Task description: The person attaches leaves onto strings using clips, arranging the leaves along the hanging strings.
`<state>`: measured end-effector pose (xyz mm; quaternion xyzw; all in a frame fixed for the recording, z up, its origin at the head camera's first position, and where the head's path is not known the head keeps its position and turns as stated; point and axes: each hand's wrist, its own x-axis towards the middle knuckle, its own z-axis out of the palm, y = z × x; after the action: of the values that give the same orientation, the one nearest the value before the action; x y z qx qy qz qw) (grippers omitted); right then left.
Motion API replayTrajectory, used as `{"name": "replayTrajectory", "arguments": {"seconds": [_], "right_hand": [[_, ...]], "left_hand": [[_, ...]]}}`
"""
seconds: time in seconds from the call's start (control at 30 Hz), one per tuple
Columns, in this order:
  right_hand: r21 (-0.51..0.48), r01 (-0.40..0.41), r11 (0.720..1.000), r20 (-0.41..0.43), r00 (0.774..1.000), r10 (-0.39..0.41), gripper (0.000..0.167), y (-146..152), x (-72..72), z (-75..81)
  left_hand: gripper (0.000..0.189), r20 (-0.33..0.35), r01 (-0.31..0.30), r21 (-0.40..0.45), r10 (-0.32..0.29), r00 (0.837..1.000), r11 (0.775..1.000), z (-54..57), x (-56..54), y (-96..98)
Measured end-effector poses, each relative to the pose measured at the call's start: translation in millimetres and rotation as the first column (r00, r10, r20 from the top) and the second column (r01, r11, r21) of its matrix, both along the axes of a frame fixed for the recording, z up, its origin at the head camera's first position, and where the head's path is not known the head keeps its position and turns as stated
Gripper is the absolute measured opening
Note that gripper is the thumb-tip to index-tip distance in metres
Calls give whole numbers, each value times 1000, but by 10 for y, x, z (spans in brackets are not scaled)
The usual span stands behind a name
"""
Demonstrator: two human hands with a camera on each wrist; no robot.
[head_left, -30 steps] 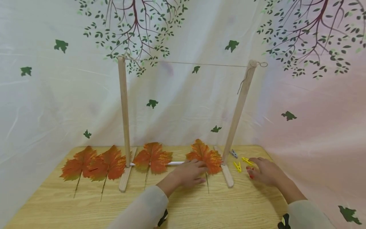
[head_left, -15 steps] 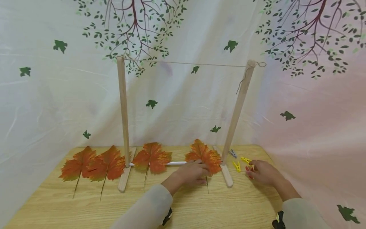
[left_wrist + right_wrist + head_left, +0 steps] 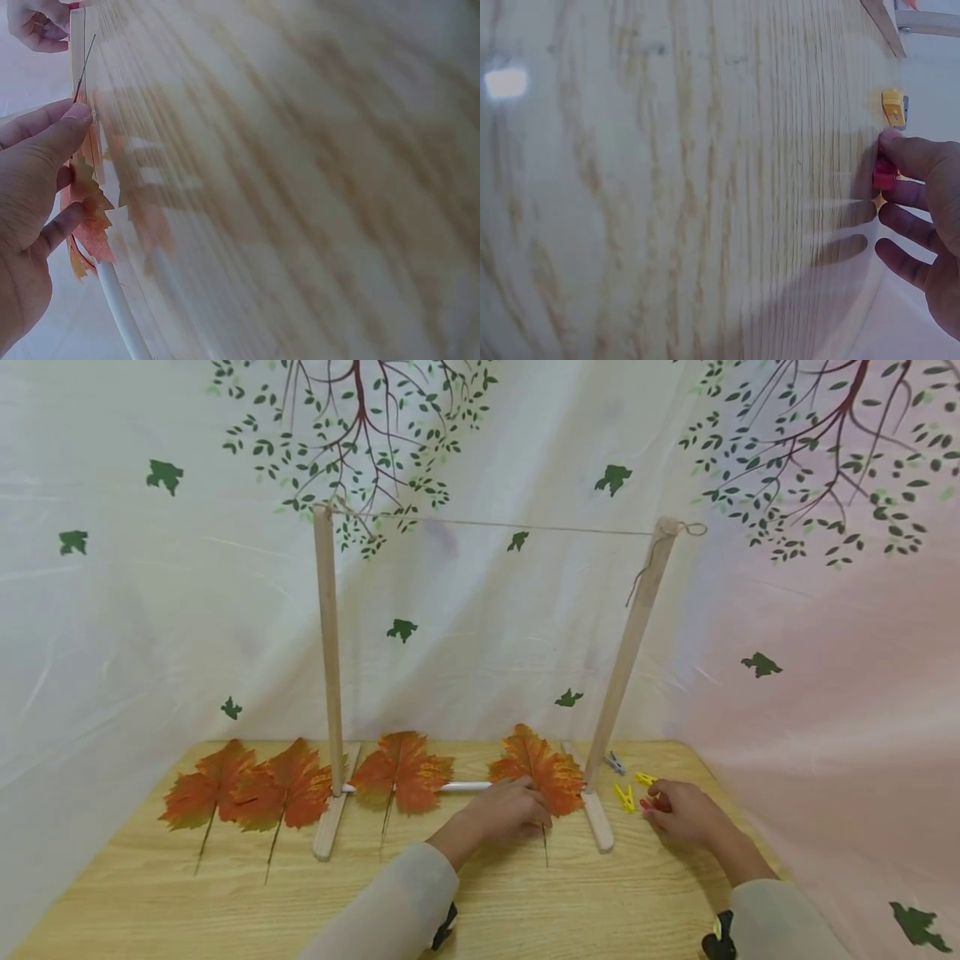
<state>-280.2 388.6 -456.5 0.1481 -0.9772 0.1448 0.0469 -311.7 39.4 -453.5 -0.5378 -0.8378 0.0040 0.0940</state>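
Note:
The left hand (image 3: 501,814) pinches the stem of the rightmost orange maple leaf (image 3: 558,777) between thumb and index finger. In the left wrist view the stem (image 3: 85,62) juts out past the fingertips, and the leaf blade (image 3: 91,217) lies beneath the hand. At the table's right side, the right hand (image 3: 693,814) holds a red clothespin (image 3: 885,175) between thumb and index finger; its other fingers are spread apart in the right wrist view. Close by lie two yellow clothespins (image 3: 624,797) and a grey one (image 3: 615,762). The hand partly covers one yellow clothespin.
Two wooden posts (image 3: 328,643) on flat feet carry a string (image 3: 495,525) between their tops. A white rod (image 3: 465,786) joins them low down. Further orange leaves (image 3: 403,772) lie to the left on the wooden table (image 3: 187,918). A printed curtain hangs behind.
The left hand's fingers have closed in on the leaf's stem. The right hand has drawn slightly left, and its thumb and index finger have closed on the red clothespin.

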Motion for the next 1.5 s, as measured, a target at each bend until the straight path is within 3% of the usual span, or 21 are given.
{"name": "replayTrajectory", "arguments": {"seconds": [0.13, 0.43, 0.73, 0.87, 1.07, 1.2, 1.37, 1.5], "right_hand": [[-18, -7, 1000, -3, 1000, 7, 27, -5, 3, -1], [-67, -4, 998, 16, 1000, 5, 33, -15, 34, 38], [-204, 47, 978, 31, 999, -41, 33, -77, 91, 121], [-266, 52, 963, -6, 998, -56, 33, -92, 117, 149], [-281, 11, 960, -82, 996, -35, 38, -85, 126, 204], [-319, 18, 948, -102, 993, -53, 37, -89, 132, 275], [-381, 36, 924, -140, 985, -97, 33, -119, 135, 420], [-384, 34, 923, -196, 974, -118, 33, -151, 139, 581]], "left_hand": [[14, -12, -6, 15, 6, 1000, 1000, 9, 4, 0], [16, -78, 7, 25, -5, 997, 1000, 48, 17, 35], [17, -25, -43, 78, 45, 999, 996, 45, 24, 24], [19, -23, -58, 101, 61, 998, 993, 68, 26, 24], [19, -16, -74, 132, 77, 997, 989, 125, 38, 37], [19, 21, -70, 188, 67, 998, 980, 169, 29, 51], [18, 10, -43, 254, 41, 999, 966, 199, -1, 71], [16, -15, -26, 289, 31, 999, 957, 226, -20, 88]]}}
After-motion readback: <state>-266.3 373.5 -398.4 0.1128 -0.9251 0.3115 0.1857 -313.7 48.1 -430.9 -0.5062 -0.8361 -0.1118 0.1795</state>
